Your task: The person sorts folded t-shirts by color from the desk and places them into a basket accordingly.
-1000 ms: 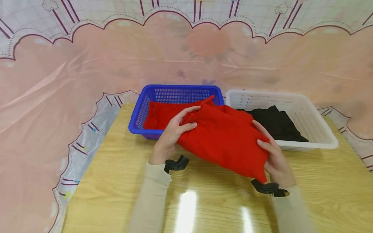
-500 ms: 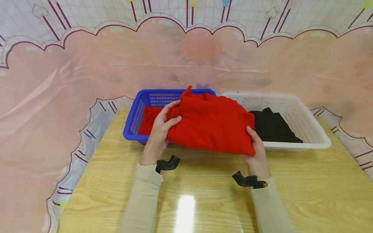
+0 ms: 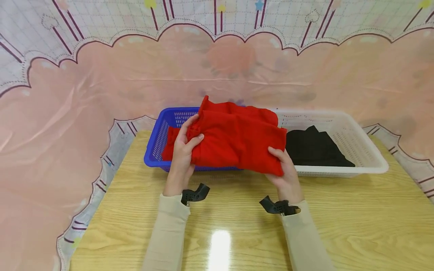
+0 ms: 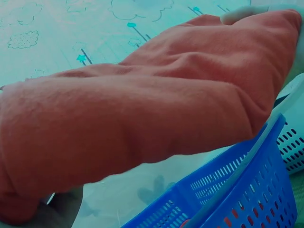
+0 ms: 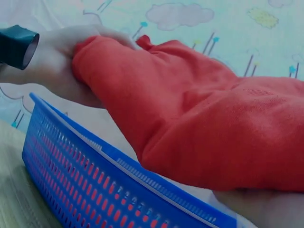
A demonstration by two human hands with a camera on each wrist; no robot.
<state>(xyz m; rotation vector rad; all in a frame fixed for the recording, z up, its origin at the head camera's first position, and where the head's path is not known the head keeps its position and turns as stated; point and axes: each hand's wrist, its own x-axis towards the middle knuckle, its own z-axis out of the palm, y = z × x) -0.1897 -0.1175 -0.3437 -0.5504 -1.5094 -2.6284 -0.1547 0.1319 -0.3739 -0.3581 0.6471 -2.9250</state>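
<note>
A folded red garment [image 3: 237, 141] is held up between both hands, tilted slightly down toward the right, in front of the blue basket [image 3: 151, 162]. My left hand [image 3: 181, 158] grips its left end, thumb on the near face and the other fingers partly behind it. At the lower right corner, my right hand [image 3: 287, 178] pinches the fabric with its thumb in front; its other fingers are mostly hidden. In the right wrist view the garment [image 5: 223, 137] hangs above the blue basket's rim. Another red cloth [image 3: 167, 146] lies inside that basket, largely covered from view.
Right of the blue basket stands a white basket [image 3: 369, 150] with a folded black garment [image 3: 312, 146] in it. Both are on a wooden table [image 3: 356, 218]. A patterned curtain [image 3: 135, 82] hangs behind and along the left side.
Both hands have carried the red garment leftward and farther from me, from between the baskets to over the blue one. The hands have come closer together, and its slant has lessened.
</note>
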